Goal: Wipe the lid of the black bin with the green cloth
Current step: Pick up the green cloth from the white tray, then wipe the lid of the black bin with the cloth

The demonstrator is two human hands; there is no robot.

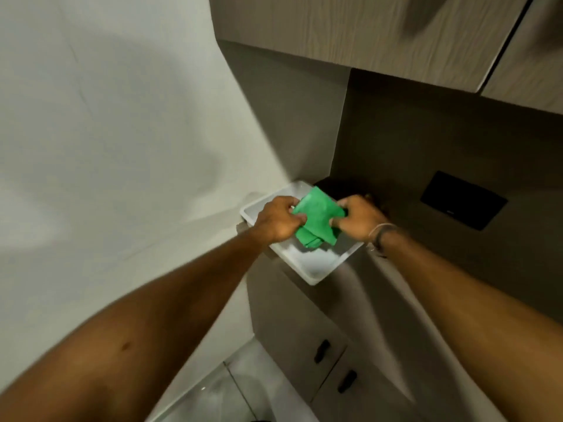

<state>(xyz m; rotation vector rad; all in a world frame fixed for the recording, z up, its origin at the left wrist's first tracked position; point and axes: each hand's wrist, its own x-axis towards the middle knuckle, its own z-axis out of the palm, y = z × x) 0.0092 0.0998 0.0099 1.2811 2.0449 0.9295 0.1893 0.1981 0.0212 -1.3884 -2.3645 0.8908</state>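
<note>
Green cloth (316, 217) sits bunched at the centre of the frame, pinched from both sides: the left hand (278, 222) grips its left edge with fingers curled closed, and the right hand (359, 219) clamps its right edge the same way, a thin band (380, 236) on that wrist. Both hands hold the cloth over a white rectangular basin (320, 266), whose near corner juts out past the edge of the wood-grain cabinet (292, 324) beneath it. Just behind the cloth a dark shape (332, 187) rests against the brown back wall; whether it is the black bin cannot be told. Open room lies to the left, where a plain pale wall (106, 132) fills the frame; to the right the brown panel carries a black rectangular plate (463, 201), and overhead cupboards (380, 35) hang close at the upper right. Two dark handles (321, 351) show on the cabinet doors below, with glossy grey floor tiles (219, 394) at the bottom.
</note>
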